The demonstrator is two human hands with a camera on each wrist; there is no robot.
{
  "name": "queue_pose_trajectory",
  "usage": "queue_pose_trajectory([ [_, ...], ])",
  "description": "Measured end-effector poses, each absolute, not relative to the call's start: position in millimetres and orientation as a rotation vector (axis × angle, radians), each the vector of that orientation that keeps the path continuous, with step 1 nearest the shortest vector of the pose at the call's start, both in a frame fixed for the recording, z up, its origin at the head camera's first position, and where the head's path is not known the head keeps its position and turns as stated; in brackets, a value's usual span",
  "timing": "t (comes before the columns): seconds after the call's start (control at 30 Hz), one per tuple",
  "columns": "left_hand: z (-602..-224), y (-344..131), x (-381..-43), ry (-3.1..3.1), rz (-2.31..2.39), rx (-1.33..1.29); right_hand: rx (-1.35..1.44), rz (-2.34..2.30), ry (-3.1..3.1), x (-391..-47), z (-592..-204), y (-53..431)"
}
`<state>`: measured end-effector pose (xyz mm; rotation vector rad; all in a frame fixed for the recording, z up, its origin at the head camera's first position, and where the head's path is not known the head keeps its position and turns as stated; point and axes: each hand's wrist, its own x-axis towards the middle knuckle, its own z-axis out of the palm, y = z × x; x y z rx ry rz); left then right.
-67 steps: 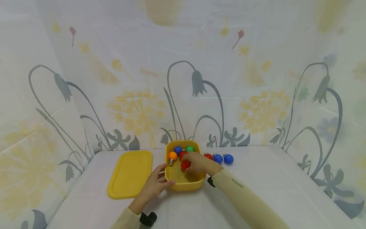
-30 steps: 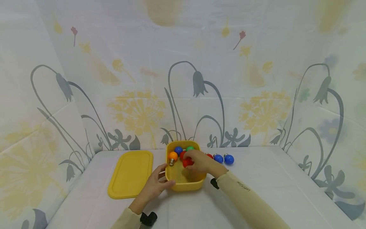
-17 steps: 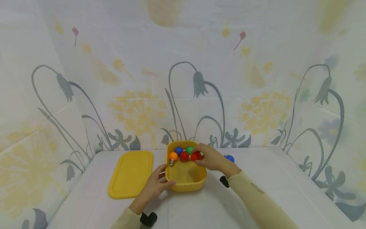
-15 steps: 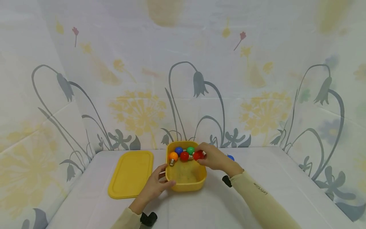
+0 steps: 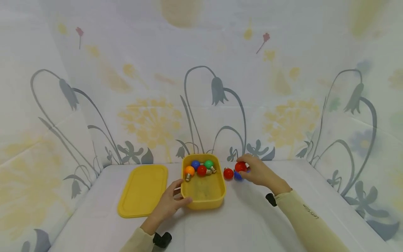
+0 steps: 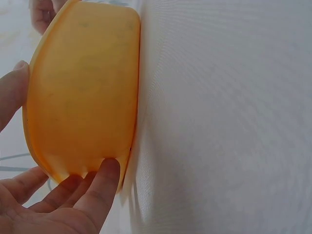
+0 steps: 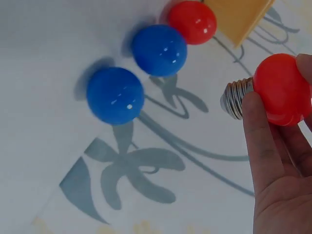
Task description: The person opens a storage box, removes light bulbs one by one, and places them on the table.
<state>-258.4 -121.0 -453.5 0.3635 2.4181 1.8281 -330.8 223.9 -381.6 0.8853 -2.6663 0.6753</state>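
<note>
My right hand (image 5: 259,171) pinches a red light bulb (image 5: 240,166) between thumb and fingers, above the row of bulbs right of the box. In the right wrist view the fingers also lie along the bulb's silver screw base (image 7: 237,99). My left hand (image 5: 170,203) holds the yellow plastic box (image 5: 204,204) at its near left corner, thumb at the rim, fingers against the side. Inside the box lie an orange bulb (image 5: 189,170), a blue bulb (image 5: 195,165), a red bulb (image 5: 202,170) and a green bulb (image 5: 209,163).
Beside the box, on the white tablecloth, lie another red bulb (image 7: 192,22) and two blue bulbs (image 7: 115,96), partly covered by the right hand in the head view. A flat yellow lid (image 5: 143,190) lies to the left. Flower-patterned cloth (image 5: 201,115) stands behind the table.
My right hand has lifted the red bulb out of the box and carried it right, over the bulbs on the cloth. The left hand stays at the box.
</note>
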Motion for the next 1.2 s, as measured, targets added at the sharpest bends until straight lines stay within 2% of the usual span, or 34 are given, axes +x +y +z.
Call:
queue_pose_trajectory([
  [0.53, -451, -122, -258, 2.406, 1.829, 0.358, 0.776, 0.701, -2.655, -339, -403, 289],
  [1.2, -453, -122, -260, 2.438, 1.814, 0.363, 0.641, 0.71, -2.766, -360, -439, 306],
])
